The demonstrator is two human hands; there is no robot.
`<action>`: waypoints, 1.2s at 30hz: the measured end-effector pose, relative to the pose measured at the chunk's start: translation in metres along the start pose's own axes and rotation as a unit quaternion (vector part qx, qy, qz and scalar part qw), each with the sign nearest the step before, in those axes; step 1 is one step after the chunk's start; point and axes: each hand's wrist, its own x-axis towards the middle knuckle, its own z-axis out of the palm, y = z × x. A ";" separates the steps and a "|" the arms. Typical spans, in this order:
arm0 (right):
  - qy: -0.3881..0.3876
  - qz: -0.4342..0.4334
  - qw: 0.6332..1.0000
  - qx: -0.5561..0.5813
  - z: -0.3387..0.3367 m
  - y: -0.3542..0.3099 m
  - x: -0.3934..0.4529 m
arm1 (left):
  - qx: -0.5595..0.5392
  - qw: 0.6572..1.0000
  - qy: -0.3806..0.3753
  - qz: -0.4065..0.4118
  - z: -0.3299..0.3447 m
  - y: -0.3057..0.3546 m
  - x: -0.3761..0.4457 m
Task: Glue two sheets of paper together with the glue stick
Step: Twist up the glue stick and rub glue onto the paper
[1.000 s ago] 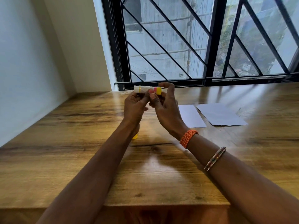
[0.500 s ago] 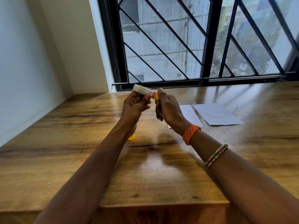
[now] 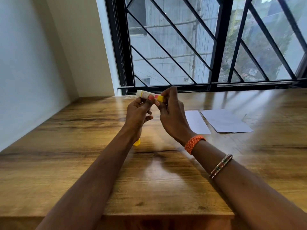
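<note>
I hold 1 glue stick [image 3: 149,96] up in front of me with my 2 hands, above the wooden table [image 3: 166,188] and level with the bottom rail of the window [image 3: 207,47]. My left hand [image 3: 137,115] pinches the white barrel between thumb and fingertips, the other fingers loosely curled below. My right hand [image 3: 172,113] has its thumb and fingers curled round the yellow end of the stick, which points toward that hand; the white end sticks out to the left past my left fingers. The stick lies almost level, tilted a little down to the right.

On the table, to the right of my hands, lie 2 sheets of white paper: the nearer sheet [image 3: 196,122], partly hidden behind my right hand, and the farther sheet [image 3: 226,121] just beside it, with a narrow strip of wood between them. Both lie flat.

Under my left wrist shows 1 small yellow thing [image 3: 137,142] on the table (too hidden to tell what it is).

My right forearm carries 2 bands: 1 orange woven bracelet [image 3: 194,143] at the wrist and 1 thin beaded bangle [image 3: 221,166] farther up the arm.
</note>
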 end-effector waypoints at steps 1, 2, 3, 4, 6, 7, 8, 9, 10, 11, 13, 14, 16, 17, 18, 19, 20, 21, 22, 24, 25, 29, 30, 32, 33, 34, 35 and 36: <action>-0.002 -0.001 1.000 -0.005 0.000 0.001 0.000 | 0.000 1.000 0.002 0.000 0.000 0.000 0.000; -0.005 -0.001 1.000 -0.010 -0.001 0.002 0.000 | 0.000 1.000 0.005 0.000 0.001 0.000 0.000; -0.008 0.002 1.000 -0.015 -0.001 0.002 0.000 | -0.002 1.000 0.006 0.000 0.001 0.000 0.000; -0.010 0.008 1.000 -0.017 -0.002 0.002 0.000 | -0.005 1.000 0.005 0.001 0.000 0.000 0.000; -0.017 0.032 0.999 -0.013 -0.003 0.001 0.003 | -0.024 1.000 -0.011 0.004 -0.001 -0.001 0.000; -0.026 0.057 0.998 -0.009 -0.005 0.002 0.005 | -0.040 0.999 -0.023 0.004 -0.002 -0.002 0.000; -0.041 0.090 0.995 -0.005 -0.007 0.003 0.008 | -0.054 0.998 -0.035 0.005 -0.002 -0.002 0.000; -0.064 0.126 0.990 0.006 -0.009 0.003 0.010 | -0.060 0.997 -0.046 0.006 -0.003 -0.003 0.000; -0.086 0.160 0.983 0.029 -0.012 0.003 0.012 | -0.056 0.997 -0.055 0.007 -0.003 -0.003 -0.001; -0.100 0.191 0.975 0.061 -0.014 0.003 0.012 | -0.046 0.997 -0.064 0.008 -0.004 -0.004 -0.001; -0.103 0.252 0.954 0.129 -0.015 0.002 0.010 | -0.026 0.997 -0.078 0.012 -0.003 -0.006 -0.002; -0.101 0.277 0.944 0.149 -0.014 0.002 0.008 | -0.017 0.997 -0.079 0.012 -0.003 -0.006 -0.002; -0.097 0.288 0.942 0.141 -0.012 0.002 0.006 | 0.003 0.998 -0.068 0.010 -0.003 -0.007 -0.001; -0.090 0.266 0.954 0.102 -0.011 0.002 0.004 | 0.015 0.998 -0.060 0.010 -0.003 -0.007 -0.001; -0.076 0.229 0.969 0.049 -0.011 0.003 0.004 | 0.027 0.998 -0.052 0.012 -0.003 -0.008 -0.001; -0.055 0.188 0.981 0.003 -0.011 0.003 0.003 | 0.036 0.998 -0.045 0.013 -0.002 -0.008 -0.001; -0.036 0.153 0.988 -0.013 -0.012 0.004 0.003 | 0.042 0.998 -0.034 0.014 -0.001 -0.008 -0.001; -0.029 0.123 0.992 -0.002 -0.011 0.003 0.002 | 0.046 0.999 -0.020 0.014 0.000 -0.008 -0.002; -0.031 0.098 0.995 0.015 -0.010 0.001 0.001 | 0.046 0.999 -0.004 0.016 0.001 -0.007 -0.002; -0.050 0.055 0.997 0.020 -0.006 -0.002 0.000 | 0.038 0.999 0.024 0.018 -0.001 -0.005 -0.001; -0.054 0.041 0.998 0.013 -0.004 -0.002 0.000 | 0.031 0.999 0.034 0.018 -0.003 -0.004 0.000; -0.010 0.013 1.000 -0.016 -0.003 0.002 0.001 | 0.021 0.999 0.035 0.011 -0.002 -0.001 0.001; -0.002 0.016 1.000 -0.014 -0.003 0.002 0.002 | 0.020 0.999 0.029 0.010 -0.001 -0.001 0.000; 0.002 0.044 0.999 0.005 -0.003 0.001 0.003 | 0.010 1.000 0.019 0.017 0.001 0.000 -0.001; 0.001 0.070 0.997 0.019 -0.003 0.001 0.004 | 0.007 1.000 0.017 0.024 0.001 0.001 -0.001; -0.008 0.099 0.994 0.034 -0.002 0.000 0.004 | 0.009 0.999 0.013 0.031 0.000 0.001 -0.001; -0.019 0.130 0.990 0.051 -0.003 -0.001 0.005 | 0.014 0.999 0.006 0.038 -0.001 0.002 -0.001; -0.032 0.156 0.985 0.069 -0.005 0.000 0.005 | 0.019 0.999 -0.005 0.044 -0.001 0.002 -0.002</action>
